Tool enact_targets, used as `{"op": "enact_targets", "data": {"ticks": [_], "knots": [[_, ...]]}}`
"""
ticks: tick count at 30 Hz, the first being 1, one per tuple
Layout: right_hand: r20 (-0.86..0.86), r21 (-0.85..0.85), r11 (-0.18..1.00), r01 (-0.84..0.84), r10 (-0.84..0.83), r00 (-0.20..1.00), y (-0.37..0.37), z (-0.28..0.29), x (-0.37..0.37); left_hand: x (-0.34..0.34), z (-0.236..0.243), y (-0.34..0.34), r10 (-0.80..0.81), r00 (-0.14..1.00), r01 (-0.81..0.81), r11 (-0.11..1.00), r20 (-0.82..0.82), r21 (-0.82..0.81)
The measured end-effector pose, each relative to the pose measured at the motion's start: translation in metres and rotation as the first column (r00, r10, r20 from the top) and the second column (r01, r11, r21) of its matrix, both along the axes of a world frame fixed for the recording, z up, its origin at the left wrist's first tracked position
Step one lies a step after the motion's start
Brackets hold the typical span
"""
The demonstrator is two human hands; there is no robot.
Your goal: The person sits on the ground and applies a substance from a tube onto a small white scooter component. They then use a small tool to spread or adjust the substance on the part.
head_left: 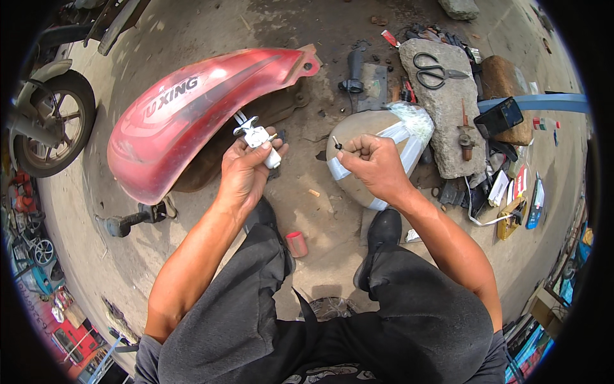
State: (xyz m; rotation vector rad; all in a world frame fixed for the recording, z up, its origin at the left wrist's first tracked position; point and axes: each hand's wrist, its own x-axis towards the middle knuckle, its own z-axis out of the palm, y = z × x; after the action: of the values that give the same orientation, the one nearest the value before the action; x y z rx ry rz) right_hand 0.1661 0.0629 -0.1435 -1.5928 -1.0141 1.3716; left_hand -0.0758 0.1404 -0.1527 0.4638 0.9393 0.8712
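A: What reaches you through the head view, the only one we have?

B: From my far-off seat I see the left hand (242, 174) curled around a white fitting (258, 136), thumb pressed on its body, held above the ground (332, 224).

A: And the right hand (376, 163)?

B: I see thumb and fingertips pinched together on a small black part (338, 146) with a thin pin sticking up (too tiny from here for me to make out more).

A: How do the two pieces lie?

B: The black part is to the right of the fitting, well apart from it. The fitting's long axis slants: metal prongs (241, 118) up and left, toward the red tank (160, 125), cylindrical end down and right. I judge that slant, and the gap across it, to be the relation that matters. The right hand is nearer the rounded brown object (354, 126) and the stone slab (441, 105) carrying scissors (432, 77); the left is nearer the tank.
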Motion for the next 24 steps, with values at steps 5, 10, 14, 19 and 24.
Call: {"op": "enact_targets", "data": {"ticks": [5,10,14,19,24], "knots": [[0.002,0.002,1.0,-0.001,0.001,1.0,-0.0007,-0.0039,-0.0011,0.0002,0.001,0.0,0.007,1.0,-0.007,1.0,0.02,-0.004],[0.019,0.01,1.0,-0.004,0.004,1.0,-0.0006,-0.0027,-0.0016,0.0009,0.0012,-0.0003,0.017,0.999,-0.017,1.0,0.028,-0.002],[-0.009,0.023,1.0,-0.002,0.002,1.0,-0.0013,-0.0063,-0.0015,0.0001,0.0006,0.0006,0.013,0.999,-0.013,1.0,0.036,0.01],[-0.015,0.025,1.0,0.003,-0.002,1.0,-0.0012,-0.0083,-0.001,0.0014,-0.0015,0.0031,0.039,0.999,-0.039,0.999,0.024,0.003],[-0.011,0.024,1.0,-0.003,0.003,1.0,0.0019,-0.0092,-0.0002,0.005,-0.003,0.0066,0.048,0.999,-0.048,0.999,0.001,0.015]]}}
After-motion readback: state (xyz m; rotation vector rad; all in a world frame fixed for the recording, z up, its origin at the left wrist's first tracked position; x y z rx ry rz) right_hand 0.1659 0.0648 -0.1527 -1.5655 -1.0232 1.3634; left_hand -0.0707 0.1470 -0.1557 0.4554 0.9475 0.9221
